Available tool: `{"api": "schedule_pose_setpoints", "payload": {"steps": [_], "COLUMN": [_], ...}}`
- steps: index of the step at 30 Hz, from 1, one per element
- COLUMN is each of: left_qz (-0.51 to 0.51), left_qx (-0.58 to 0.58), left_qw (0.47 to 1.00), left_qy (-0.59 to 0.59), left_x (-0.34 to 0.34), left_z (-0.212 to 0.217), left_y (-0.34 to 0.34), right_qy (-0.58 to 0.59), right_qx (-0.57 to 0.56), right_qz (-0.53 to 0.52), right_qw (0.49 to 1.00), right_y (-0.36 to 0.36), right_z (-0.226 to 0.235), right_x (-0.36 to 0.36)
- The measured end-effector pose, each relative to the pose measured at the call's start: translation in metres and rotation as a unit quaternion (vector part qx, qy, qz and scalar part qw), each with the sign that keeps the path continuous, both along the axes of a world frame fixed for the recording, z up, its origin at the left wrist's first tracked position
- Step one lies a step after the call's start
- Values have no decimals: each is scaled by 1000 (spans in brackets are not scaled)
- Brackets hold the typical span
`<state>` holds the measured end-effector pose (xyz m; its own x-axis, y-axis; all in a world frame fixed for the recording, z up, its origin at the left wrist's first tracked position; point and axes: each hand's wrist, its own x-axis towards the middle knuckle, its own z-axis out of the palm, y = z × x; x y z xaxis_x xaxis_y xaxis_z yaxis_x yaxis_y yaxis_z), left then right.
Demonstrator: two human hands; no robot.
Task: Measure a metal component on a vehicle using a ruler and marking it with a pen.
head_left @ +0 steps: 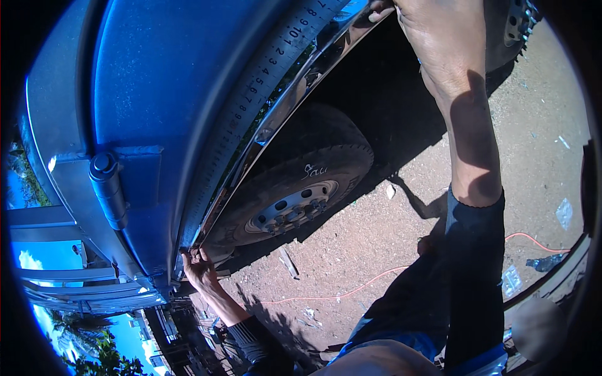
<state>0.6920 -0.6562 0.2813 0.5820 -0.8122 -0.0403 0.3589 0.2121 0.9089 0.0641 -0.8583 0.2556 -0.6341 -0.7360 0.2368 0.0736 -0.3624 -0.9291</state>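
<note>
A long grey steel ruler (pixel 263 81) lies bent along the wheel arch of a blue truck body (pixel 157 75). A shiny chrome trim strip (pixel 295 94) follows the arch just beside it. My left hand (pixel 199 268) is stretched out to the low end of the arch, with its fingers pinched on the ruler's lower end. My right hand (pixel 433 34) reaches up to the top of the arch and rests against the chrome trim. Its fingertips are cut off by the top edge of the picture, so its grip is hidden. The arch cavity between my hands is in deep shadow.
A truck wheel (pixel 295 200) with a dusty tyre stands inside the arch. A second wheel (pixel 517 25) shows at the top right. On the reddish dirt ground (pixel 376 250) there is an orange cable (pixel 351 289) and scattered litter. A blue hinge (pixel 108 188) sticks out of the body on the left.
</note>
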Motion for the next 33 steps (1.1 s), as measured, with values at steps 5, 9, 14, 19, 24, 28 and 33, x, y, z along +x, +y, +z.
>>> {"api": "schedule_pose_setpoints", "payload": {"steps": [5, 9, 14, 19, 24, 28, 33], "left_qz": [18, -3, 72, 56, 57, 58, 56], "left_qx": [-3, 15, 5, 12, -7, 14, 9], "left_qw": [1000, 1000, 997, 998, 998, 998, 998], "left_qy": [0, 7, -10, -2, -27, -22, -10], "left_x": [3, -9, 0, 7, -4, -1, -2], "left_z": [7, -6, 6, 1, 4, 0, 0], "left_y": [9, -15, 11, -1, 3, -7, 1], "right_qy": [22, -151, 132, 28, 255, 286, 364], "right_qx": [-19, -82, -155, -161, -298, -274, -249], "right_qz": [-1, 24, -121, -11, 277, 314, 265], "right_qw": [1000, 985, 972, 987, 877, 863, 857], "right_y": [-5, 20, 35, 69, 21, -8, -46], "right_z": [-8, -9, -69, -85, -56, -73, -105], "right_x": [7, -12, -25, -69, -69, -112, -160]}}
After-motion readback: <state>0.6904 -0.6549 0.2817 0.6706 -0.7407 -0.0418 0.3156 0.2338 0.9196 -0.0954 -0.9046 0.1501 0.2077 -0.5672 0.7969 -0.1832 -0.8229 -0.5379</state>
